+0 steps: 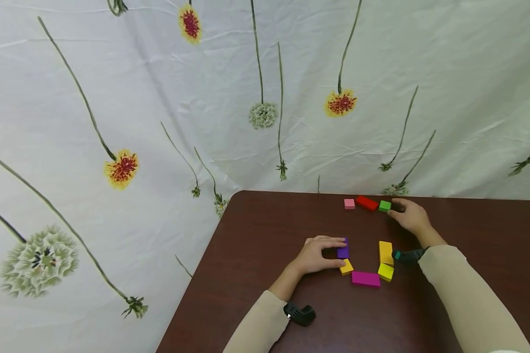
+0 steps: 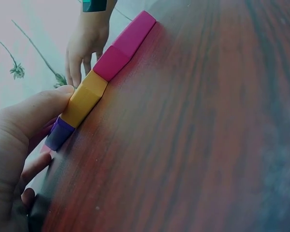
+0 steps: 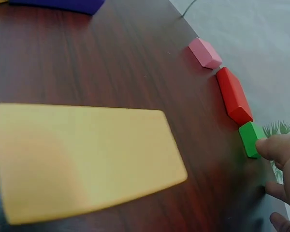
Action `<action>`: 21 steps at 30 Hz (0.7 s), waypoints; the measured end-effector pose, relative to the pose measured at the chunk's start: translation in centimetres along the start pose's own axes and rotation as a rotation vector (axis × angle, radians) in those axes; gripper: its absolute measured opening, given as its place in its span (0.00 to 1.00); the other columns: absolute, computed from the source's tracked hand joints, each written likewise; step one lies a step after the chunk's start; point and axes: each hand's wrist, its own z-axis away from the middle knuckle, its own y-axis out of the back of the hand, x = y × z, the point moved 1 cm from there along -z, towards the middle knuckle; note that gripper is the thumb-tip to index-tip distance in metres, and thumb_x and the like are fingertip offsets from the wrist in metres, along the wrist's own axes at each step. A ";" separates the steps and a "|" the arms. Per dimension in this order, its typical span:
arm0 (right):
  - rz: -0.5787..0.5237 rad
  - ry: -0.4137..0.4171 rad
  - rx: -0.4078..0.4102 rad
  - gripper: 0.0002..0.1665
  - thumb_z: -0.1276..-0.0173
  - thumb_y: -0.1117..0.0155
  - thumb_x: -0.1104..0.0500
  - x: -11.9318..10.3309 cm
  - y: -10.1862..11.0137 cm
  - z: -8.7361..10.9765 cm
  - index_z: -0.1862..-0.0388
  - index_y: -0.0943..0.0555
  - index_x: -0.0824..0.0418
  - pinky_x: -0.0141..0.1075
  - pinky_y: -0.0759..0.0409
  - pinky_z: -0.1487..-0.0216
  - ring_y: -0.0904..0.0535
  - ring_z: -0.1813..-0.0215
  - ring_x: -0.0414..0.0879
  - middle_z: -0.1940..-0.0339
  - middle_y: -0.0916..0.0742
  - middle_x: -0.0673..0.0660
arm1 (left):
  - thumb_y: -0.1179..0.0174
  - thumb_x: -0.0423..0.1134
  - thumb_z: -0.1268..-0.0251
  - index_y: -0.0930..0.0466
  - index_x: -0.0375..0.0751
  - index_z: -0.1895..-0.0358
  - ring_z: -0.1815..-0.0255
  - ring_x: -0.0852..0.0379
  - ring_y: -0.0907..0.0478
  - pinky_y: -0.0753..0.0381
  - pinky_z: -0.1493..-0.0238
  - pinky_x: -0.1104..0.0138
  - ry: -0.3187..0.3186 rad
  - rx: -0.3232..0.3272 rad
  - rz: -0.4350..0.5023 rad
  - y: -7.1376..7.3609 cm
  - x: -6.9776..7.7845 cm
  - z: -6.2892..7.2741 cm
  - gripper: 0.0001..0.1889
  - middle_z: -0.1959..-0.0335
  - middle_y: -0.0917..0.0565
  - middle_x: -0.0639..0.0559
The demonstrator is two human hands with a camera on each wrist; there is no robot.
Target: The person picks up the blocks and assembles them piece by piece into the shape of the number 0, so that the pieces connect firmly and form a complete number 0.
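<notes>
A flowered cloth is seen behind the brown table. The left hand and the right hand are spread. The red block is placed near the far edge. The purple block is partly covered by the left fingers; the small orange block is touched by the left thumb, the green block by a right fingertip.

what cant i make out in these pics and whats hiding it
Head: part of the purple block, covered by the left hand.
Head: any markings on the right wristband, too small.
Left wrist: some fingertips of the right hand, behind the magenta block.
Right wrist: much of the right hand, cut off by the right edge.
</notes>
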 end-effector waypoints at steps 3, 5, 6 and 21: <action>0.031 0.008 -0.019 0.32 0.27 0.45 0.54 0.1 0.0 -0.4 0.32 0.35 0.74 0.64 0.33 0.44 0.32 0.41 0.74 0.39 0.29 0.81 | 0.34 0.52 0.39 0.20 0.53 0.39 0.34 0.62 0.34 0.42 0.39 0.59 -0.008 0.001 -0.011 -0.1 0.1 0.1 0.25 0.35 0.25 0.65; 0.053 0.017 -0.035 0.31 0.27 0.45 0.54 0.0 0.0 -0.6 0.33 0.34 0.74 0.64 0.33 0.44 0.32 0.41 0.74 0.39 0.28 0.81 | 0.34 0.52 0.39 0.19 0.53 0.39 0.35 0.62 0.33 0.42 0.39 0.58 -0.016 0.004 -0.017 -0.1 0.1 0.1 0.24 0.36 0.25 0.65; 0.068 0.021 -0.037 0.31 0.27 0.45 0.54 0.0 0.1 -0.6 0.33 0.33 0.73 0.64 0.32 0.44 0.31 0.42 0.74 0.39 0.28 0.81 | 0.34 0.52 0.39 0.19 0.53 0.39 0.35 0.62 0.33 0.41 0.39 0.58 -0.021 0.005 -0.023 -0.1 0.1 0.1 0.24 0.36 0.25 0.65; 0.078 0.027 0.180 0.21 0.34 0.35 0.57 -0.2 -1.0 -0.4 0.52 0.19 0.75 0.57 0.27 0.54 0.24 0.55 0.69 0.57 0.17 0.73 | 0.34 0.53 0.39 0.19 0.54 0.39 0.34 0.63 0.34 0.42 0.40 0.59 -0.015 0.003 -0.038 0.1 -0.1 -0.1 0.24 0.35 0.25 0.66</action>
